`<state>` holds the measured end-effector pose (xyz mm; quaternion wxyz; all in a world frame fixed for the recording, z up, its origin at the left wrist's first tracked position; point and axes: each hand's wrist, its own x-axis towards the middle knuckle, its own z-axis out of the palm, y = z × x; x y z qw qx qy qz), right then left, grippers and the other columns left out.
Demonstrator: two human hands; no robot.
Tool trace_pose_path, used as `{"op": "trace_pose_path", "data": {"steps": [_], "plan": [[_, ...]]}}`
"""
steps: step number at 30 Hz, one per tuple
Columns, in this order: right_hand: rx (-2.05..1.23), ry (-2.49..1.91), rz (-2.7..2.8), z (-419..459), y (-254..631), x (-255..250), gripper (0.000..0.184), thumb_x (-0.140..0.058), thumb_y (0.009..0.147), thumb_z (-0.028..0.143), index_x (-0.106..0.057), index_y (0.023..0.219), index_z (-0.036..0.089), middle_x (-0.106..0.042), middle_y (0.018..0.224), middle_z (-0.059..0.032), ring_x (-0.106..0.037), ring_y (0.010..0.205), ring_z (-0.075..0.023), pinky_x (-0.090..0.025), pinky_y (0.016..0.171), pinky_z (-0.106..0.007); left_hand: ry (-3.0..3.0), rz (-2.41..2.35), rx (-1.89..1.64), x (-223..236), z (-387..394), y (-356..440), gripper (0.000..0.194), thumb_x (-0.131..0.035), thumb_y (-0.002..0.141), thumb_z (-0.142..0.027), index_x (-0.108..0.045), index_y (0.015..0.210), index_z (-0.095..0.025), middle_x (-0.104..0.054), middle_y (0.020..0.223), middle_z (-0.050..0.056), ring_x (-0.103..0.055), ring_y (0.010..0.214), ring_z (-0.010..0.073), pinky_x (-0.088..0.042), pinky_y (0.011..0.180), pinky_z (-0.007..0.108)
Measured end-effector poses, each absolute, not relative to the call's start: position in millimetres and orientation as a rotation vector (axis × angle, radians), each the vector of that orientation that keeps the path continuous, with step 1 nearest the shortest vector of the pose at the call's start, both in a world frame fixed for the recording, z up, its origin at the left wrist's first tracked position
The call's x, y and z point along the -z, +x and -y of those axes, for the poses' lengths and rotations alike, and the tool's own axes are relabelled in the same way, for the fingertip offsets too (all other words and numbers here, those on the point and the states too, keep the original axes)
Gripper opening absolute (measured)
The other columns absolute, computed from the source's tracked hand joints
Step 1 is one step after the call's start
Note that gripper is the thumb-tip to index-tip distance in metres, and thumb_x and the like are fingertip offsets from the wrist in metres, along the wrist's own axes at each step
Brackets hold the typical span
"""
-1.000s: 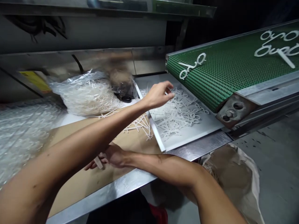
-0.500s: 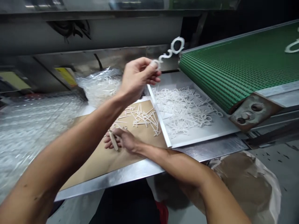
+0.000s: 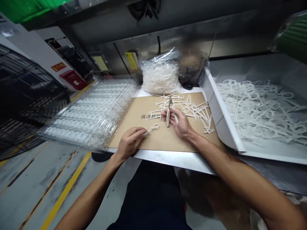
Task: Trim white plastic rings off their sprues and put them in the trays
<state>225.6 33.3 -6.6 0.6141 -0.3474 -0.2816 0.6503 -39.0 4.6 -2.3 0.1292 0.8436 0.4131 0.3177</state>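
My left hand point(image 3: 130, 142) rests on a brown cardboard sheet point(image 3: 163, 140), its fingers pinched on a white plastic ring-shaped part point(image 3: 152, 128) that lies on the sheet. My right hand point(image 3: 179, 123) is closed round a small knife with a pale wooden handle point(image 3: 168, 117), blade pointing away from me. Just beyond the right hand lies a scatter of white plastic stick offcuts point(image 3: 192, 107).
A white tray point(image 3: 223, 127) at the right holds several white plastic parts. A clear bag of parts point(image 3: 160, 75) stands at the back. Clear blister trays point(image 3: 93, 108) lie at the left. The metal table edge point(image 3: 172, 158) runs in front.
My left hand lifted one plastic part out of the white tray and brought it down onto the cardboard. The view swung left, away from the green conveyor.
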Motion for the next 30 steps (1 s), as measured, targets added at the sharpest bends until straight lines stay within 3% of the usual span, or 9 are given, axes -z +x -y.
{"op": "trace_pose_path", "data": {"steps": [4,8,12,17,21,30], "plan": [[-1.488,-0.805,0.695,-28,225,6,0.038,-0.064,0.090,0.053,-0.074,0.100,0.017,-0.080,0.096,-0.0087,-0.073,0.103,-0.0248,-0.054,0.096,-0.037,2.717,-0.922,-0.631,-1,1,-45,0.029,-0.059,0.100,-0.024,-0.067,0.128,-0.024,-0.071,0.127,0.010,-0.066,0.115,0.0223,-0.051,0.103,0.040],[-1.503,-0.813,0.738,-23,223,4,0.040,-0.065,0.089,0.054,-0.074,0.104,0.018,-0.080,0.101,-0.0087,-0.073,0.103,-0.0260,-0.055,0.096,-0.039,2.652,-1.204,-0.621,-2,10,-38,0.042,-0.068,0.095,-0.038,-0.061,0.130,-0.018,-0.065,0.125,0.014,-0.062,0.116,0.0282,-0.052,0.101,0.044],[-1.544,-0.816,0.798,-15,224,-1,0.045,-0.067,0.087,0.056,-0.074,0.109,0.017,-0.077,0.104,-0.0092,-0.072,0.098,-0.0263,-0.055,0.095,-0.040,2.532,-1.324,-0.763,5,14,-27,0.023,-0.064,0.098,-0.034,-0.066,0.113,-0.016,-0.067,0.107,0.010,-0.064,0.101,0.0244,-0.054,0.092,0.040],[-1.643,-0.754,0.949,4,225,-15,0.042,-0.066,0.092,0.052,-0.076,0.115,0.019,-0.074,0.110,-0.0095,-0.069,0.100,-0.0262,-0.053,0.097,-0.041,2.260,-1.323,-1.265,6,4,-30,0.020,-0.067,0.097,-0.023,-0.067,0.116,-0.016,-0.069,0.092,0.003,-0.063,0.080,0.0135,-0.053,0.078,0.027],[-1.793,-0.764,1.179,19,224,-23,0.043,-0.061,0.097,0.052,-0.073,0.123,0.020,-0.071,0.114,-0.0110,-0.065,0.098,-0.0263,-0.051,0.096,-0.040,1.863,-1.256,-1.487,10,2,-37,0.025,-0.074,0.093,-0.022,-0.071,0.117,-0.018,-0.070,0.095,0.004,-0.066,0.083,0.0130,-0.055,0.076,0.025],[-1.985,-1.021,1.309,35,215,-27,0.047,-0.057,0.101,0.056,-0.067,0.132,0.023,-0.072,0.108,-0.0095,-0.065,0.096,-0.0244,-0.050,0.089,-0.035,1.385,-1.058,-1.562,14,9,-38,0.031,-0.078,0.089,-0.014,-0.076,0.119,-0.023,-0.073,0.094,0.002,-0.072,0.086,0.0125,-0.059,0.081,0.022]]}}
